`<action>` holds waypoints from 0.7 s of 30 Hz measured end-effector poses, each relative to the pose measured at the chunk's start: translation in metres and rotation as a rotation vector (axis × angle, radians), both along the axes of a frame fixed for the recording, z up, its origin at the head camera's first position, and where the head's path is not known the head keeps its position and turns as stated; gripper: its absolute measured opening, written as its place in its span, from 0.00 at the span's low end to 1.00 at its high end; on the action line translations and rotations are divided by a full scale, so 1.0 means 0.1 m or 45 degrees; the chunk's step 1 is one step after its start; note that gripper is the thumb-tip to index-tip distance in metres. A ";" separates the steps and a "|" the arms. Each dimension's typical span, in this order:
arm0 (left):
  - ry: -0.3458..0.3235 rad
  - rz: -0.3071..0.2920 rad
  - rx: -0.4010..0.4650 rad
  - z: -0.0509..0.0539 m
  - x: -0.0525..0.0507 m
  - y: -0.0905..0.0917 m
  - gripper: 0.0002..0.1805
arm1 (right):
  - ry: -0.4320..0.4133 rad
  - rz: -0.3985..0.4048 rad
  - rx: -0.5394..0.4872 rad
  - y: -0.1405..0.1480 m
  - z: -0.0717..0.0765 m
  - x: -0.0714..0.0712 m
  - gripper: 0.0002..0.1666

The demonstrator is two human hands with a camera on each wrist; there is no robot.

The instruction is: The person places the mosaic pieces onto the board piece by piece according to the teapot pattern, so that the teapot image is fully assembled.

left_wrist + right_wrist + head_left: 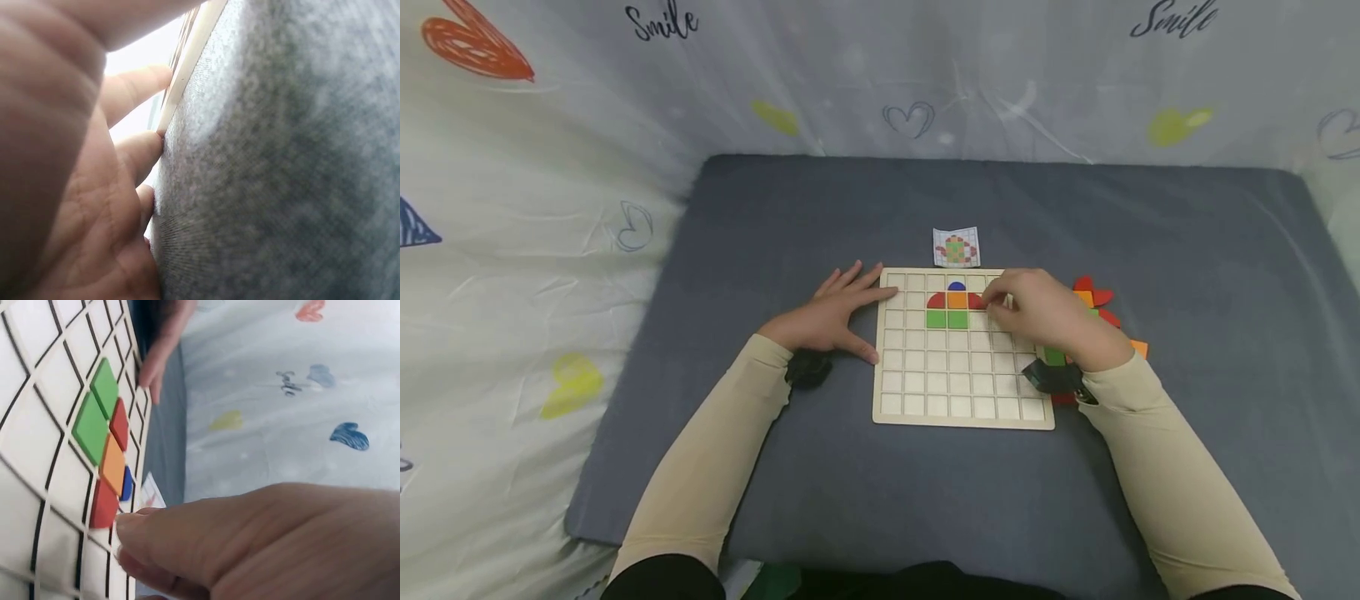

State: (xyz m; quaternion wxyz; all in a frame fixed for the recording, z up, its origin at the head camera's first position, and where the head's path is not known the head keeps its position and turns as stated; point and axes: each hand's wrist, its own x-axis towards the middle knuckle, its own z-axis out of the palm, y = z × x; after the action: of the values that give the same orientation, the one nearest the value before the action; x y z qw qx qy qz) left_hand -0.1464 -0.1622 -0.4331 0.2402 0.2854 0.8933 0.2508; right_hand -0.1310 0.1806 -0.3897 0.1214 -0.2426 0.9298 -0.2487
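White cloth (850, 75) with hearts and the word "Smile" hangs across the top and left of the head view, behind a gray tabletop (820, 217). Near the middle of the frame lies a wooden board (962, 424) with lots of little square boxes. Your left hand (831, 315) is at its left side, with its grip spread wide and nothing in it; your thumb and pointing finger touch the board's edge. Your right hand (1037, 308) is over the upper right of the board. Its grip is almost closed, finger and thumb tips bent close together, right by a red piece (974, 301); you can't tell if they have hold of it. That red piece sits right of an orange square (957, 301). Another red piece (936, 302) sits on the other side, a blue piece (957, 287) above, and two green squares (936, 319) below. Past the board's top edge lies a small picture card (967, 237). More colored pieces (1102, 297) lie on the right, partly behind your right arm.
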 end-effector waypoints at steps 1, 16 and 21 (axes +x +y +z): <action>0.003 0.000 -0.002 0.00 0.00 0.00 0.63 | -0.003 -0.006 0.015 0.04 0.01 0.01 0.12; -0.007 -0.001 -0.015 0.00 0.01 0.04 0.62 | -0.112 -0.086 0.119 0.60 -0.05 0.21 0.12; -0.001 0.016 -0.021 0.03 0.02 0.03 0.62 | -0.121 -0.100 0.124 0.70 -0.08 0.23 0.14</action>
State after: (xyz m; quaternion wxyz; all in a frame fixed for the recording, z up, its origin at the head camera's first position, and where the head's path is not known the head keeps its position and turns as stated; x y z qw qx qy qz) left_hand -0.1445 -0.1595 -0.4304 0.2414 0.2777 0.8969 0.2451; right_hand -0.1081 0.2502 -0.3973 0.1671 -0.1879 0.9428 -0.2188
